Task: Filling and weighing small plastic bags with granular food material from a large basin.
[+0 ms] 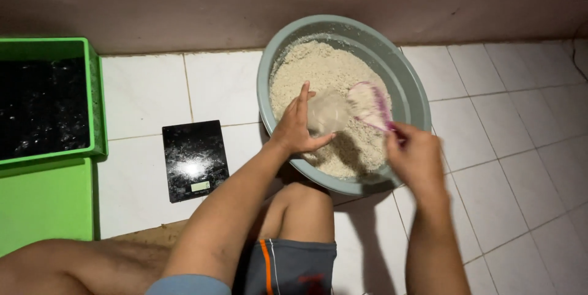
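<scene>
Basin point(411, 81) near wall; bare tile right. Our left hand point(298, 125) grips a clear bag point(327, 112); right hand point(416, 157) clasps pink scoop point(370, 104).

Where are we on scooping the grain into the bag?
Done: little that shows; the scale is bare. In hand: the left hand holds a clear bag open over the grey basin; the right hand tips a pink scoop of grain toward it. Left: the basin looks nearly full.

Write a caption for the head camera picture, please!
Left hand holds a clear bag while right hand scoops grain with a pink scoop in a grey basin.
</scene>
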